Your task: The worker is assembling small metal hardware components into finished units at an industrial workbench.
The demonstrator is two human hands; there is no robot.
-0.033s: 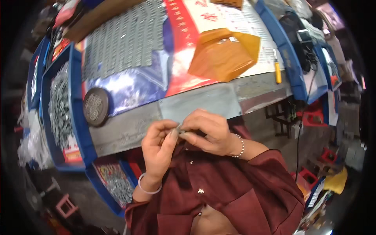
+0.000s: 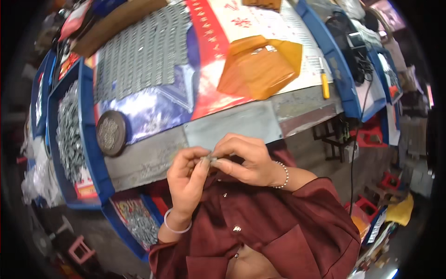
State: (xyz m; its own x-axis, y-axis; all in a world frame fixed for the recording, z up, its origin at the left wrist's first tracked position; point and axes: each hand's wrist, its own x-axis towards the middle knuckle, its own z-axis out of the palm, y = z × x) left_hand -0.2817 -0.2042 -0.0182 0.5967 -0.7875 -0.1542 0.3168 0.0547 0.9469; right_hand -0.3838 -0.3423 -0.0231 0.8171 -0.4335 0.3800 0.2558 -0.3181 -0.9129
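My left hand (image 2: pixel 188 179) and my right hand (image 2: pixel 246 159) meet at the table's near edge, in front of my dark red shirt. Thumbs and forefingers of both are closed in a pinch on a small grey piece (image 2: pixel 212 158). Most of it is covered by the fingertips, so its exact kind does not show. To the left, a round dark dish (image 2: pixel 121 133) holds many tiny metal bits. Beyond it, rows of small grey parts (image 2: pixel 144 51) lie on a blue and red printed sheet (image 2: pixel 160 104).
Blue bins with grey parts stand at the left (image 2: pixel 95 153) and below the table edge (image 2: pixel 109 216). An orange translucent wrapper (image 2: pixel 260 69) lies on the far sheet. A yellow-handled tool (image 2: pixel 324 86) rests beside the right-hand blue tray (image 2: pixel 332 51). Red stools (image 2: pixel 369 137) stand on the floor.
The view has shifted a little, so the table things appear slightly left and lower. Both hands stay together on the small piece, with the fingertips moved only slightly.
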